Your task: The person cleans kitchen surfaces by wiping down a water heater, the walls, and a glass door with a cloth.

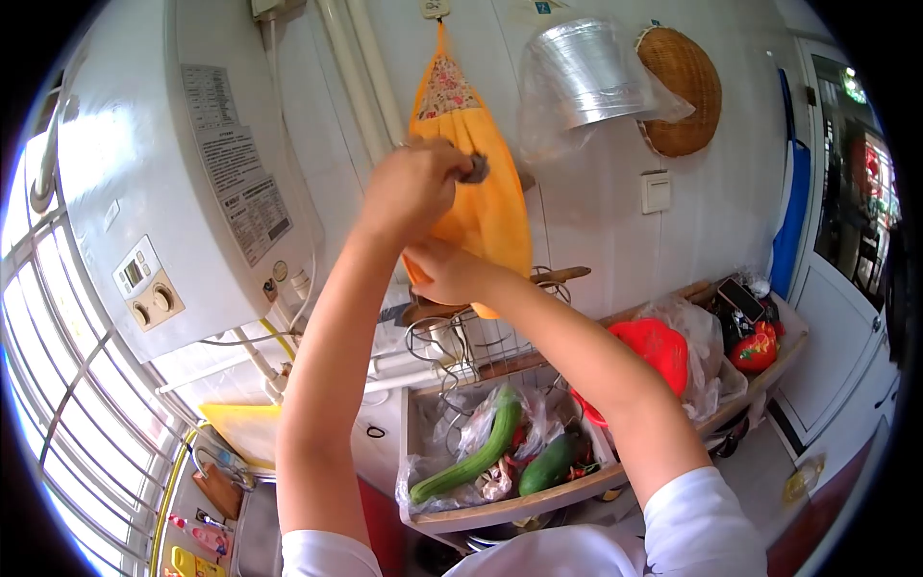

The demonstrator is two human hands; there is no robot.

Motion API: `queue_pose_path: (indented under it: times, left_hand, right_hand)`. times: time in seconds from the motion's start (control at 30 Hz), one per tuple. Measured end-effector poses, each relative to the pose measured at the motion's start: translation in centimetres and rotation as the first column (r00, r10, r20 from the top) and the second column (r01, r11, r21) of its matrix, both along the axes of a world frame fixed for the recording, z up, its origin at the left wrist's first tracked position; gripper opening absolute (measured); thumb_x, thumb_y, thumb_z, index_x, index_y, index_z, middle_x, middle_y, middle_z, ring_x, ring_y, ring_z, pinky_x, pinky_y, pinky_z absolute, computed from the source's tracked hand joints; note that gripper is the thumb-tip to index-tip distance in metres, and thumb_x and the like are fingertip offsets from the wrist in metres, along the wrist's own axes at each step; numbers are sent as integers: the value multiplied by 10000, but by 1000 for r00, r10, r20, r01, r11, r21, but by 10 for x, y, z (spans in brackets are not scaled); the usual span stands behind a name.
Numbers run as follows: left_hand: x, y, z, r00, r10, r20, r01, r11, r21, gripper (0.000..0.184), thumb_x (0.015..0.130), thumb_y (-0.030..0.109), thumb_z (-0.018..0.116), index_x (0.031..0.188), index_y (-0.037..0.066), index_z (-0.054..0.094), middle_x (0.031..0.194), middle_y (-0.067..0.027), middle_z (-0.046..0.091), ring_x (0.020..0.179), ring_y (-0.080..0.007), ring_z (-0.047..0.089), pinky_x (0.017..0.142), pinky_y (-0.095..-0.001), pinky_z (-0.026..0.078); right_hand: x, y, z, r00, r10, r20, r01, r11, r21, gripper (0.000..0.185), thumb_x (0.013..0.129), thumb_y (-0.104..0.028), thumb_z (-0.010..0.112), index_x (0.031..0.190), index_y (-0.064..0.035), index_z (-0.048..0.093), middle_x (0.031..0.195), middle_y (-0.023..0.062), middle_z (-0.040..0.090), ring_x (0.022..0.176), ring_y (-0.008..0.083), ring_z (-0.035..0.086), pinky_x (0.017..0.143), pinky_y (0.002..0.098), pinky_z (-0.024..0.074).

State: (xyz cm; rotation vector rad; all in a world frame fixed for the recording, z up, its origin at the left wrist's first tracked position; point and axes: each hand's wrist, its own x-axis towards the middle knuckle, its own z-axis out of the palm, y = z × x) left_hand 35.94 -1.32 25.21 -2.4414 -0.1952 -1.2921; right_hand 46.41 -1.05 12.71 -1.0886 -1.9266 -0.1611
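Observation:
An orange hand towel [493, 192] with a flowered top hangs by its loop from a wall hook. My left hand [413, 188] is closed in front of its left side. A small dark, rounded end [474, 169] sticks out of that fist; what it belongs to is hidden. Lower down, my right hand [444, 273] is closed on the towel's lower left part, and its fingertips are partly hidden. Below my hands, a wire rack [461, 346] with wooden-looking pieces is fixed along the wall.
A white water heater [144, 173] fills the left. A bagged metal pot [586, 77] and woven basket [681, 91] hang right. Below stands a wood-edged shelf [519, 514] with a long green gourd [481, 452], a dark green vegetable [552, 466] and a red bag [659, 356].

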Motion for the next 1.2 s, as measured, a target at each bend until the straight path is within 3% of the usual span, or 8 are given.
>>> queue_pose_path:
  times: [0.13, 0.23, 0.33, 0.5, 0.67, 0.83, 0.97, 1.2]
  left_hand:
    - [0, 35, -22, 935, 265, -235, -276, 961, -15, 211, 802, 130, 595, 920, 167, 766, 921, -36, 697, 930, -272, 634, 798, -392, 528]
    - [-11, 58, -41, 923, 335, -191, -347, 938, -31, 238, 810, 140, 615, 1013, 151, 739, 1042, -28, 677, 1005, -269, 616, 844, -392, 517]
    - [-19, 70, -53, 946, 282, -163, -289, 957, -22, 249, 828, 120, 609, 1045, 145, 729, 1074, -25, 665, 1033, -267, 605, 859, -385, 517]
    - [-16, 58, -56, 979, 183, -92, -184, 983, -2, 200, 818, 74, 614, 961, 130, 743, 1036, -19, 663, 977, -275, 607, 837, -395, 515]
    - [-20, 57, -62, 970, 105, -221, -90, 993, 79, 126, 766, 86, 658, 844, 139, 741, 945, 0, 651, 911, -255, 591, 768, -391, 498]
    - [-28, 58, -80, 884, 352, -307, -277, 924, 262, 136, 765, 127, 639, 817, 187, 750, 974, -10, 628, 1016, -211, 582, 826, -365, 464]
    - [-37, 86, -97, 841, 489, -231, -392, 846, 362, 209, 814, 188, 623, 990, 226, 730, 1167, -22, 572, 1153, -215, 526, 852, -375, 442]
    - [-37, 86, -115, 826, 513, -233, -397, 824, 404, 290, 805, 163, 618, 1067, 244, 711, 1194, -13, 547, 1180, -213, 514, 836, -377, 450]
  right_hand:
    - [-12, -15, -9, 937, -152, 316, 51, 950, 307, 346, 820, -112, 619, 1164, -96, 650, 1250, 172, 595, 1165, 306, 579, 948, 410, 478]
    - [2, -57, -3, 969, -188, 160, 94, 880, 466, 135, 787, -39, 669, 908, -96, 688, 940, 59, 676, 861, 282, 661, 721, 375, 539]
    - [31, -79, -6, 938, -320, -136, 344, 792, 504, 102, 814, -56, 674, 900, -111, 675, 943, 70, 653, 819, 276, 661, 702, 357, 535]
    - [71, -75, -16, 796, -516, -315, 584, 793, 176, 86, 809, -133, 703, 895, -131, 694, 910, 24, 642, 697, 211, 658, 625, 356, 521]
    - [62, -59, -22, 965, -250, 79, 221, 939, 263, 142, 845, -227, 675, 890, -100, 720, 890, 49, 694, 854, 264, 651, 766, 388, 514]
    - [77, -39, -9, 794, -522, 311, 561, 827, -43, 400, 996, -332, 368, 1113, -164, 711, 1164, 82, 667, 1125, 317, 573, 959, 437, 465]
    - [102, -24, -8, 663, -620, 420, 711, 696, -94, 431, 1008, -409, 375, 1197, -173, 683, 1374, 119, 542, 1299, 372, 411, 1129, 469, 284]
    - [118, -13, -34, 716, -611, 339, 683, 714, -156, 480, 1002, -453, 389, 1208, -139, 688, 1510, 111, 401, 1383, 369, 303, 1164, 448, 228]
